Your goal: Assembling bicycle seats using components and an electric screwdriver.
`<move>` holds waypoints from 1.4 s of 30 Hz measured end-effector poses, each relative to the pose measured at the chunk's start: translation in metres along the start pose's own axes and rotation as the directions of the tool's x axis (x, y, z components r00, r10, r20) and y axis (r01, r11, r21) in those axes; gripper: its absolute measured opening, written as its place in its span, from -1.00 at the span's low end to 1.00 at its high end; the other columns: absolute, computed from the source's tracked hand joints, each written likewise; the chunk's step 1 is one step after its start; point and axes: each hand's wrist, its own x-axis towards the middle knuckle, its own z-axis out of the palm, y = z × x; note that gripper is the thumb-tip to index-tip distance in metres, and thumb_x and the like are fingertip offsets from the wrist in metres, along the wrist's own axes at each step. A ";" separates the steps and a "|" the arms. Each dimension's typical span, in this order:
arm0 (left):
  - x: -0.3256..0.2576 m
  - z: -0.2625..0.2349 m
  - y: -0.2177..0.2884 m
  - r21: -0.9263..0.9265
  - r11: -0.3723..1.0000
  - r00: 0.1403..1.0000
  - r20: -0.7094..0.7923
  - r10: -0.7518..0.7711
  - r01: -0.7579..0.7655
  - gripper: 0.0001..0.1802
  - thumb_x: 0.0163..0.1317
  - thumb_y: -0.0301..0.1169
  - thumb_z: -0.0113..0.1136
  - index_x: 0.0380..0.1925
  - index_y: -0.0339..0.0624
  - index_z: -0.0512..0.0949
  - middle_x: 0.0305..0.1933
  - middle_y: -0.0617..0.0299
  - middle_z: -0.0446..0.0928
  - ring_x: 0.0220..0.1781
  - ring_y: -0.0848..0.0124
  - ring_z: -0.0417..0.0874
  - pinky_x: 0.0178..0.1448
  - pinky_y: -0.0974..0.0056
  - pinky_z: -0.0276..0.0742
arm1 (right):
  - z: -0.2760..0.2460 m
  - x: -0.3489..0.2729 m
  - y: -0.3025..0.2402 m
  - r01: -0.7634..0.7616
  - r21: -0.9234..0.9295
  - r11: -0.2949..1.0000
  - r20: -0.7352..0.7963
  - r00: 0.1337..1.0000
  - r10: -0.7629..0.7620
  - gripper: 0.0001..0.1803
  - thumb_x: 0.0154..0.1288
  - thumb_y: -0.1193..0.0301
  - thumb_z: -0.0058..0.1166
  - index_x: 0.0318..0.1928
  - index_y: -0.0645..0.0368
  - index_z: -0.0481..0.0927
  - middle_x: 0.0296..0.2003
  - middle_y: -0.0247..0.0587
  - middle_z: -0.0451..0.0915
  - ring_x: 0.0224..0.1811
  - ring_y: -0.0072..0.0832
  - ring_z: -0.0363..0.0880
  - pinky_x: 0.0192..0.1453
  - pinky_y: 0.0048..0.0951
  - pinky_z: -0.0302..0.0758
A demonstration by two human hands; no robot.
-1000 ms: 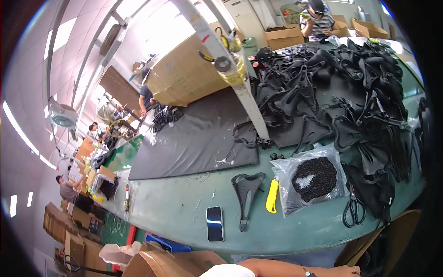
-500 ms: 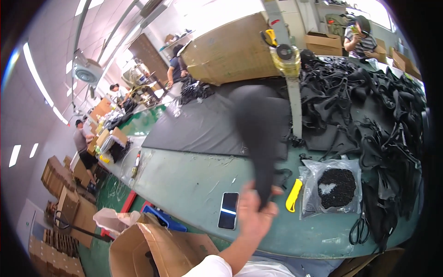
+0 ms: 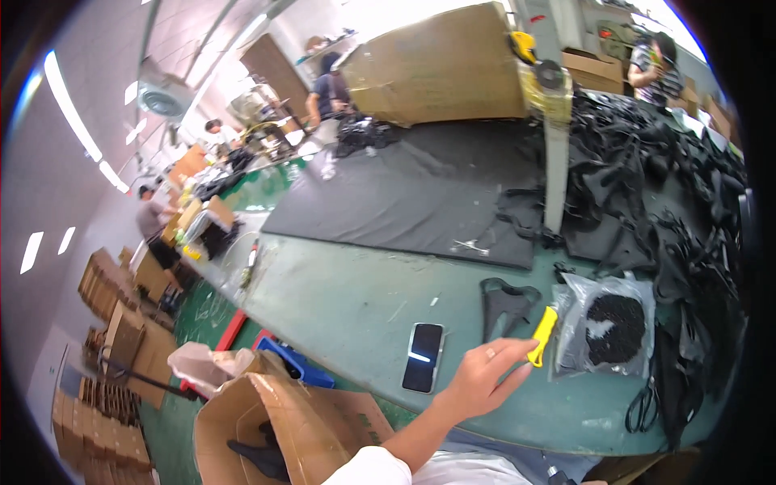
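Observation:
My left hand reaches out over the green table with its fingers stretched and nothing held. Its fingertips are at the near end of a yellow-handled cutter, which lies on the table; whether they touch it I cannot tell. Just beyond the hand lies a flat black piece, wide at one end and narrowing toward me. A clear plastic bag full of small black bits sits right of the cutter. Left of my hand is a phone. My right hand is out of view.
Black scissors lie near a heap of black pieces at right. A metal post rises beside a black sheet. An open cardboard box with black pieces stands at lower left. Several people work farther off.
The long black piece is gone from my left hand, which has moved right to the cutter. More black shows inside the cardboard box. The whole view has shifted slightly.

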 end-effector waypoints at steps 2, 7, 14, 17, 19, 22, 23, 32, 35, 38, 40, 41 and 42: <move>0.018 0.028 -0.008 0.086 0.995 0.955 0.287 -0.071 0.048 -0.57 0.41 -0.29 0.34 0.20 -0.23 0.58 0.06 -0.05 0.71 0.05 -0.05 0.74 0.09 0.01 0.69 | -0.001 0.010 0.000 0.145 -0.028 0.989 0.014 0.989 -0.144 -0.70 0.52 0.25 0.11 -0.14 0.13 0.29 -0.43 -0.18 0.49 -0.51 -0.30 0.58 -0.41 -0.21 0.65; 0.043 0.068 -0.018 0.083 0.994 0.759 0.642 -0.111 0.076 -0.48 0.46 -0.16 0.29 0.28 -0.25 0.54 0.10 -0.11 0.69 0.07 -0.08 0.73 0.15 -0.06 0.64 | -0.019 0.017 0.012 0.317 -0.033 0.948 -0.034 0.948 -0.318 -0.55 0.42 0.36 0.38 -0.01 0.16 0.30 -0.42 -0.17 0.53 -0.52 -0.38 0.62 -0.50 -0.37 0.68; 0.119 0.167 -0.001 -0.027 0.999 0.707 0.705 0.051 -0.045 -0.54 0.42 -0.23 0.36 0.22 -0.21 0.60 0.04 -0.06 0.68 -0.02 0.01 0.73 0.09 0.05 0.63 | -0.061 0.016 -0.013 0.371 -0.156 0.915 0.002 0.927 -0.375 -0.47 0.42 0.38 0.38 0.16 0.25 0.31 -0.37 -0.11 0.59 -0.49 -0.31 0.68 -0.44 -0.28 0.74; 0.157 0.205 -0.002 -0.040 0.993 0.709 0.697 0.109 -0.113 -0.55 0.42 -0.24 0.35 0.21 -0.21 0.60 -0.02 -0.04 0.67 -0.02 0.04 0.73 0.09 0.06 0.63 | -0.078 0.010 -0.020 0.377 -0.207 0.903 -0.016 0.921 -0.388 -0.47 0.42 0.39 0.37 0.16 0.26 0.31 -0.36 -0.10 0.59 -0.47 -0.31 0.69 -0.44 -0.30 0.74; 0.176 0.242 -0.015 -0.044 0.988 0.679 0.722 0.136 -0.151 -0.54 0.42 -0.23 0.34 0.22 -0.22 0.59 0.00 -0.03 0.66 0.03 0.07 0.73 0.12 0.07 0.63 | -0.087 0.007 -0.025 0.369 -0.263 0.891 -0.022 0.921 -0.388 -0.47 0.42 0.40 0.37 0.17 0.26 0.31 -0.36 -0.10 0.60 -0.47 -0.32 0.68 -0.45 -0.30 0.73; 0.209 0.275 -0.036 0.069 0.973 0.644 0.760 0.092 -0.220 -0.47 0.40 -0.18 0.35 0.24 -0.27 0.58 0.12 -0.08 0.65 0.11 0.01 0.71 0.22 0.04 0.60 | -0.095 0.010 -0.025 0.353 -0.353 0.866 -0.123 0.901 -0.417 -0.48 0.42 0.40 0.35 0.18 0.26 0.31 -0.35 -0.12 0.60 -0.48 -0.33 0.68 -0.46 -0.31 0.72; 0.222 0.282 -0.046 0.089 0.966 0.638 0.765 0.090 -0.243 -0.47 0.40 -0.18 0.35 0.23 -0.30 0.59 0.14 -0.12 0.66 0.15 -0.01 0.69 0.26 0.04 0.58 | -0.099 0.012 -0.024 0.355 -0.364 0.861 -0.137 0.894 -0.427 -0.47 0.42 0.40 0.35 0.18 0.26 0.30 -0.35 -0.13 0.60 -0.48 -0.33 0.67 -0.46 -0.32 0.72; 0.313 0.357 -0.153 0.213 0.964 0.690 0.723 -0.048 -0.157 -0.41 0.36 -0.14 0.34 0.25 -0.30 0.58 0.23 -0.21 0.63 0.32 -0.10 0.62 0.43 0.00 0.50 | -0.137 0.033 -0.017 0.274 -0.434 0.858 -0.169 0.911 -0.376 -0.42 0.42 0.40 0.33 0.26 0.23 0.27 -0.31 -0.14 0.60 -0.46 -0.33 0.67 -0.34 -0.26 0.71; 0.337 0.378 -0.167 0.205 0.976 0.697 0.710 -0.095 -0.076 -0.40 0.33 -0.15 0.36 0.25 -0.34 0.58 0.23 -0.23 0.63 0.34 -0.10 0.61 0.45 0.00 0.48 | -0.135 0.063 -0.014 0.290 -0.511 0.809 -0.220 0.866 -0.449 -0.42 0.46 0.36 0.28 0.31 0.18 0.26 -0.27 -0.17 0.58 -0.42 -0.35 0.66 -0.29 -0.24 0.67; 0.354 0.401 -0.176 0.202 0.977 0.756 0.649 -0.083 -0.067 -0.40 0.31 -0.16 0.38 0.23 -0.36 0.59 0.22 -0.25 0.63 0.35 -0.10 0.60 0.46 0.00 0.48 | -0.135 0.117 -0.003 0.454 -0.545 0.705 -0.225 0.731 -0.644 -0.46 0.55 0.13 0.18 0.29 0.17 0.31 -0.33 -0.27 0.51 -0.46 -0.41 0.57 -0.31 -0.30 0.58; 0.361 0.421 -0.177 0.171 0.984 0.780 0.622 -0.067 -0.051 -0.36 0.30 -0.16 0.39 0.27 -0.36 0.57 0.25 -0.28 0.61 0.37 -0.13 0.58 0.47 -0.01 0.47 | -0.131 0.160 -0.004 0.584 -0.506 0.634 -0.229 0.618 -0.752 -0.47 0.58 0.06 0.11 0.27 0.17 0.36 -0.34 -0.32 0.49 -0.48 -0.47 0.52 -0.30 -0.36 0.51; 0.367 0.420 -0.187 0.168 0.985 0.795 0.603 -0.063 -0.050 -0.34 0.30 -0.16 0.39 0.29 -0.36 0.55 0.26 -0.30 0.60 0.38 -0.14 0.57 0.48 -0.01 0.46 | -0.130 0.178 -0.001 0.628 -0.453 0.632 -0.244 0.595 -0.766 -0.50 0.57 0.05 0.11 0.24 0.16 0.40 -0.34 -0.36 0.48 -0.48 -0.51 0.49 -0.29 -0.40 0.47; 0.369 0.432 -0.185 0.134 0.990 0.805 0.592 -0.042 -0.047 -0.32 0.30 -0.16 0.39 0.32 -0.35 0.53 0.28 -0.31 0.59 0.39 -0.14 0.56 0.49 -0.02 0.45 | -0.129 0.193 -0.002 0.688 -0.403 0.603 -0.245 0.553 -0.796 -0.52 0.56 0.04 0.13 0.19 0.15 0.44 -0.35 -0.41 0.48 -0.48 -0.54 0.48 -0.29 -0.43 0.45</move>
